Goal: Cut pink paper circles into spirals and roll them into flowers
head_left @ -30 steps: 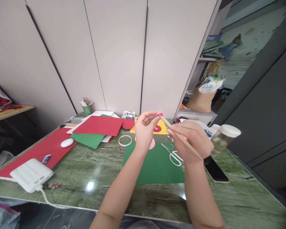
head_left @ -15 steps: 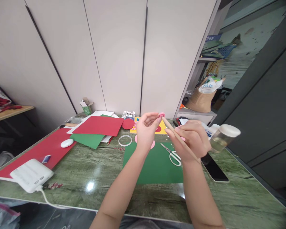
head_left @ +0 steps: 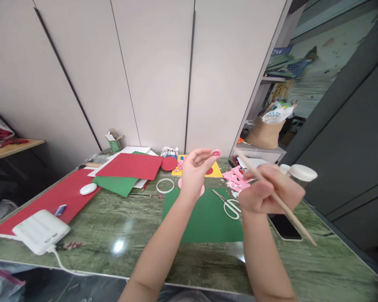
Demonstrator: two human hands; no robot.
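My left hand [head_left: 195,172] is raised over the table and pinches a small rolled pink paper coil [head_left: 216,154] between thumb and fingertips. My right hand [head_left: 269,193] is closed round a thin wooden stick [head_left: 279,201], which slants from upper left to lower right, clear of the coil. Below both hands lies a green paper sheet [head_left: 204,220] with white-handled scissors [head_left: 229,204] on it. A pink paper disc [head_left: 201,191] peeks out behind my left wrist.
Pink paper scraps [head_left: 237,178], a glass jar with a white lid [head_left: 297,174] and a phone [head_left: 284,227] lie to the right. Red and green sheets [head_left: 129,165], a tape ring [head_left: 165,185], a white mouse [head_left: 88,188] and a white power bank [head_left: 40,230] lie left on the green table [head_left: 113,226].
My right hand pulled the stick away from the pink coil and moved right and down. My left hand stays raised with the coil.
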